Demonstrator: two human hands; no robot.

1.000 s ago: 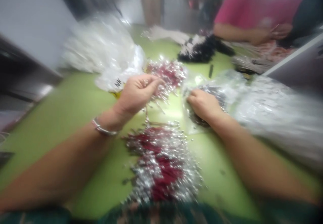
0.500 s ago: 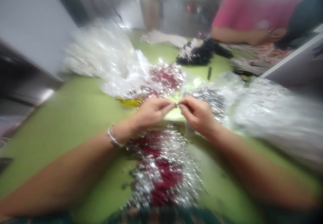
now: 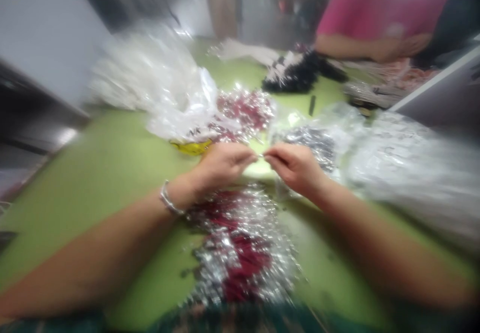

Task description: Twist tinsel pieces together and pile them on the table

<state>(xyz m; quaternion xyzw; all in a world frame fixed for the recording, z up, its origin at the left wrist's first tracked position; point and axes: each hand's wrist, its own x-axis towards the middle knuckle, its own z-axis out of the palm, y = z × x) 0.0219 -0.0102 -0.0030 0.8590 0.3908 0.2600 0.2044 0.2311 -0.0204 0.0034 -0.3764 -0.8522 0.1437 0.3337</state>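
Observation:
Over the green table (image 3: 123,148), my left hand (image 3: 227,165) and my right hand (image 3: 294,168) face each other with their fingertips pinched, a small gap between them. Something tiny and shiny shows at the fingertips, too small and blurred to name. A pile of dark red pieces with shiny silvery ends (image 3: 247,258) lies below my hands, near my body. Just beyond them is a second heap of red and silvery pieces (image 3: 245,110). Next to my right hand sits a clear bag of grey metallic pieces (image 3: 313,145).
Large white plastic bags lie at the left (image 3: 150,73) and right (image 3: 412,163). A yellow piece (image 3: 193,147) is left of my hands. Farther back are a black bundle (image 3: 292,75), a small dark bar (image 3: 312,105) and a person in pink (image 3: 382,13).
Both hands remain pinched at nearly the same spot, the left slightly farther left. The view has shifted slightly. The other person's hands have moved a little.

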